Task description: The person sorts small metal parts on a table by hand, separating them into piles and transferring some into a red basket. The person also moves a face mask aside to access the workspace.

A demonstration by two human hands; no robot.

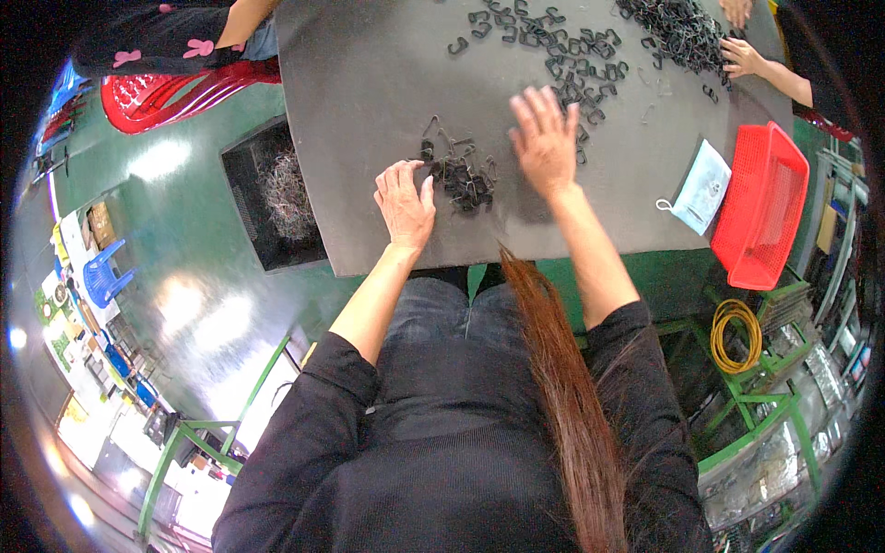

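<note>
My left hand (406, 205) is at the left edge of a small heap of black parts (468, 188) with thin wire-like bits sticking out. Its fingers are loosely bent, thumb apart, and nothing shows in its grasp. Whether the index fingertip touches a part is hard to tell. My right hand (546, 143) is over the grey table (369, 83), slightly blurred, fingers spread and holding nothing visible. It lies just left of a trail of black hook-shaped pieces (581, 83) that runs to the far edge.
A larger dark pile (678, 37) lies far right, where another person's hand (742, 57) reaches in. A red basket (761, 207) and a light-blue pouch-like item (702, 189) are at the right edge. Beside the table's left edge is a black crate (249, 198) holding wiry scraps. A red chair (175, 97) stands beyond.
</note>
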